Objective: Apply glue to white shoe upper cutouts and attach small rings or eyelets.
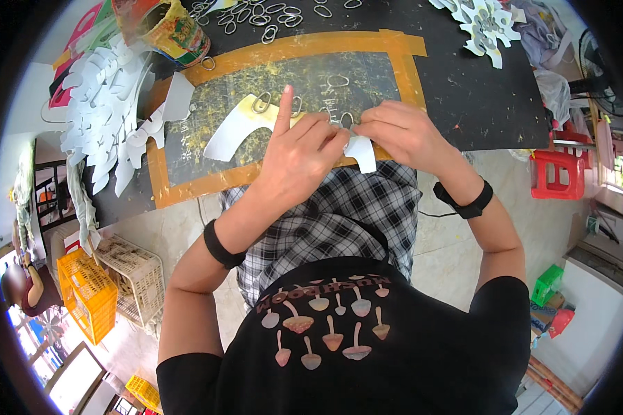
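I see both forearms enter from the lower edge and converge ahead of the torso, each with a dark band at the wrist. My left hand (299,155) has its index finger extended straight, the other fingers curled. My right hand (403,133) is pinched, fingertips meeting the left.

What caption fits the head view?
Both hands, left and right, pinch a white cutout with metal rings on an orange-taped mat.

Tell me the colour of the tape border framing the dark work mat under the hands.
Orange tape border, clearest in the head view.
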Demonstrator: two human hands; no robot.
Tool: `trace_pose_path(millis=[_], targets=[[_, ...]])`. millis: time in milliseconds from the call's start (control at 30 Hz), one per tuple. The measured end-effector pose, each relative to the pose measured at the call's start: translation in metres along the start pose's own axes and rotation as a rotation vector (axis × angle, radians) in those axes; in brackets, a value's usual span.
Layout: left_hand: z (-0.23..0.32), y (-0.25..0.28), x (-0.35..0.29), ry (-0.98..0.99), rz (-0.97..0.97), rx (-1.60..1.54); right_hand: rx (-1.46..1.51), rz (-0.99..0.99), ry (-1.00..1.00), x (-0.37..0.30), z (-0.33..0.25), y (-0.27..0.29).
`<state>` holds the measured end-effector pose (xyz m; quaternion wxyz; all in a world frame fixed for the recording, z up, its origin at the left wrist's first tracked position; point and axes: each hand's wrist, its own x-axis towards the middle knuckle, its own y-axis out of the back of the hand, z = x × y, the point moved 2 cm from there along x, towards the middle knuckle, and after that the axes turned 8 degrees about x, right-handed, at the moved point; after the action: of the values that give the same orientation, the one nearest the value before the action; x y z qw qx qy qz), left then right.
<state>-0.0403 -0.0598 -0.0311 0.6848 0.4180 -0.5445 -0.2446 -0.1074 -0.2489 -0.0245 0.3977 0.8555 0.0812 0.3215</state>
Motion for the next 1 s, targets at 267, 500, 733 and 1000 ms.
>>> trace_pose_path(millis=[267, 500, 733, 1000], targets=[[0.003, 0.002, 0.001, -0.001, 0.014, -0.036, -0.035, -0.038, 0.007, -0.002, -0.01, 0.002], [0.001, 0.001, 0.001, 0.026, -0.005, -0.085, 0.032, 0.028, -0.049, -0.005, -0.013, 0.002], [-0.001, 0.0, 0.006, -0.001, 0.007, -0.044, 0.1, 0.085, -0.171, 0.003, -0.007, 0.0], [-0.002, -0.003, 0.004, -0.011, 0.037, -0.029, -0.031, 0.013, -0.018, 0.005, 0.001, -0.002]])
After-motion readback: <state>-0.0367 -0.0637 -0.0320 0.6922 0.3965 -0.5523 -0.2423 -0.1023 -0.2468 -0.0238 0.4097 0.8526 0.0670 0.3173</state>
